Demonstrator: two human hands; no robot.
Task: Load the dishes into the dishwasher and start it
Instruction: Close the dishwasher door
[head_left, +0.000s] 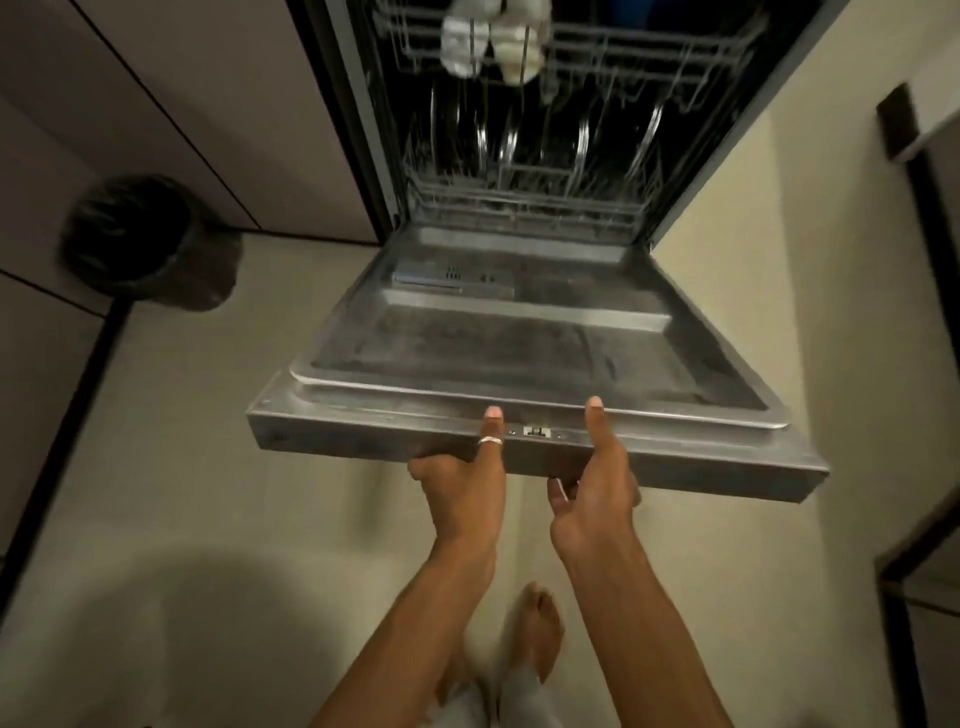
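Note:
The dishwasher door (519, 353) hangs open, its steel inner face up and its front edge toward me. My left hand (467, 483) grips that front edge from below, the ringed thumb lying on top. My right hand (597, 483) holds the same edge just to the right, thumb up over the rim, fingers underneath. The latch (536, 431) sits between my thumbs. Inside, the lower rack (524, 208) holds upright plates (582, 150). Pale glasses or cups (493, 47) stand in the upper rack.
A black-lined bin (150, 244) stands on the floor at the left against the cabinets. A pale wall with a dark-framed opening (930, 260) runs along the right. My bare feet (540, 629) are on the beige floor below the door.

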